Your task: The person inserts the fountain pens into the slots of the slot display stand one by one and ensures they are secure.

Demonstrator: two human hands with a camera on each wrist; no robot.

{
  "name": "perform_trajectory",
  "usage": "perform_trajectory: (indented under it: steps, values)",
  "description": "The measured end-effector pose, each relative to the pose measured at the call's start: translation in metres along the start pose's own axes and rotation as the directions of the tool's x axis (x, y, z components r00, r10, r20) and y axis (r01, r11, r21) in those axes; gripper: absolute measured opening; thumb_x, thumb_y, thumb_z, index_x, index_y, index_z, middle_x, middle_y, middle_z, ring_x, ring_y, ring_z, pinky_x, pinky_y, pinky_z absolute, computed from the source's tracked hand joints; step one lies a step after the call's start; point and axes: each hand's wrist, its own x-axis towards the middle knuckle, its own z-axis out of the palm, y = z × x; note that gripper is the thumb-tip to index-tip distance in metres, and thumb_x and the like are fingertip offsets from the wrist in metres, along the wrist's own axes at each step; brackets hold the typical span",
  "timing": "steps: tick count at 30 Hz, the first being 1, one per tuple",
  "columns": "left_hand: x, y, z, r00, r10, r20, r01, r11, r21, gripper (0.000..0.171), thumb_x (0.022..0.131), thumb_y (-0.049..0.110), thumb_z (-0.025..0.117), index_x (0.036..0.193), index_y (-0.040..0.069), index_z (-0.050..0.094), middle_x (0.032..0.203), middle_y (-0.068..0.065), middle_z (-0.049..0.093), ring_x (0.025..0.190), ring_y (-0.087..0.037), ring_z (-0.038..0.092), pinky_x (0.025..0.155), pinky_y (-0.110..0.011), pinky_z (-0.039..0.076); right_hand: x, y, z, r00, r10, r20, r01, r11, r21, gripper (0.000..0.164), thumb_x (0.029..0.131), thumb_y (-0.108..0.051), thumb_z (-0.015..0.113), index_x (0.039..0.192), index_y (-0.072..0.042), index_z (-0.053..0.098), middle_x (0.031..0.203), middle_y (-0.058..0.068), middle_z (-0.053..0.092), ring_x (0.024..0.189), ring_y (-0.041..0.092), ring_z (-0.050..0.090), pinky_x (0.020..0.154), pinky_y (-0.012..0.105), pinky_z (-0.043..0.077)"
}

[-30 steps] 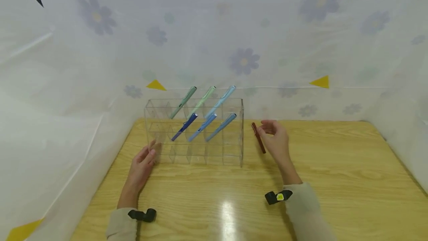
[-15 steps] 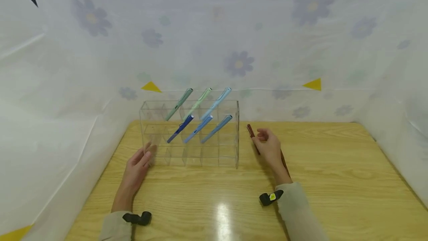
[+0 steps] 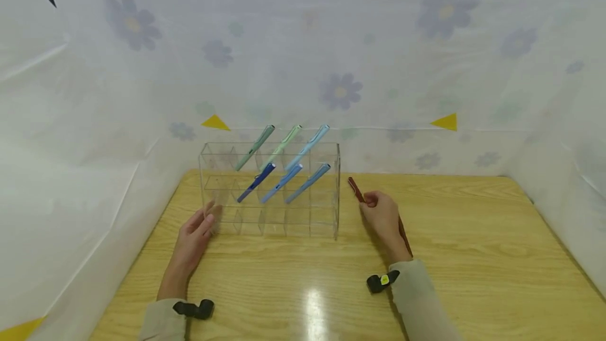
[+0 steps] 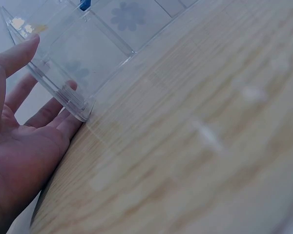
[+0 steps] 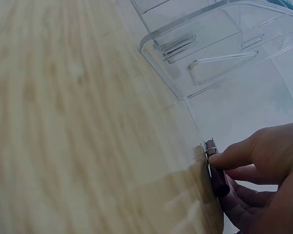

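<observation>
A clear acrylic pen stand (image 3: 324, 214) with stepped tiers stands on the table. In its back row lean a dark green pen (image 3: 255, 147), a light green pen (image 3: 287, 142) and a light blue pen (image 3: 310, 143). Before them lean a navy pen (image 3: 256, 183), a blue pen (image 3: 281, 183) and a grey-blue pen (image 3: 308, 183). My left hand (image 3: 193, 238) touches the stand's left end, thumb at the front edge, fingers along the outer side. To the stand's right, my right hand (image 3: 381, 220) pinches a dark red capped pen (image 5: 218, 178) between thumb and fingers, close over the table.
Another dark red pen (image 3: 405, 237) lies on the wooden table (image 3: 265, 283), partly hidden beneath my right wrist. A pale flowered sheet (image 3: 284, 67) hangs behind the table and along its sides. Yellow triangles (image 3: 445, 122) mark the sheet's lower part.
My right hand has come down a little towards me and now pinches the red pen it was beside. The second red pen shows past the wrist. My left hand keeps its place at the stand.
</observation>
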Motion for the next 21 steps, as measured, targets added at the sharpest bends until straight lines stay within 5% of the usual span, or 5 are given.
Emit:
perform_trajectory:
  steps: [6, 14, 21]
  values:
    - [0.000, 0.000, -0.002, 1.000, 0.006, 0.000, -0.006, 1.000, 0.004, 0.054, 0.112, 0.014, 0.046, 0.160, -0.003, 0.027, 0.162, -0.016, 0.036, 0.144, -0.015, 0.040, 0.105, -0.025, 0.041, 0.000, -0.001, -0.006, 1.000, -0.004, 0.028, 0.004, 1.000, -0.002, 0.023, 0.092, -0.005, 0.069, 0.112, 0.005, 0.075, 0.096, 0.018, 0.075, 0.086, 0.032, 0.071, 0.077, 0.048, 0.055]
    - [0.001, -0.001, 0.000, 1.000, -0.024, -0.009, 0.024, 0.999, 0.022, 0.054, 0.112, 0.017, 0.046, 0.159, -0.004, 0.029, 0.168, -0.018, 0.022, 0.153, -0.035, 0.021, 0.106, -0.025, 0.038, 0.004, 0.003, -0.015, 0.997, 0.041, 0.072, -0.050, 0.991, 0.121, 0.029, 0.097, -0.003, 0.063, 0.123, 0.005, 0.071, 0.105, 0.022, 0.072, 0.097, 0.034, 0.070, 0.082, 0.042, 0.055]
    - [0.000, 0.000, -0.001, 1.000, -0.020, -0.008, 0.021, 0.999, 0.030, 0.054, 0.112, 0.016, 0.046, 0.158, -0.005, 0.028, 0.170, -0.014, 0.020, 0.153, -0.039, 0.016, 0.105, -0.024, 0.038, 0.003, -0.008, -0.026, 0.964, 0.092, 0.248, -0.202, 0.863, 0.463, 0.041, 0.104, 0.004, 0.053, 0.145, 0.004, 0.054, 0.131, 0.031, 0.055, 0.098, 0.025, 0.072, 0.080, 0.031, 0.058]
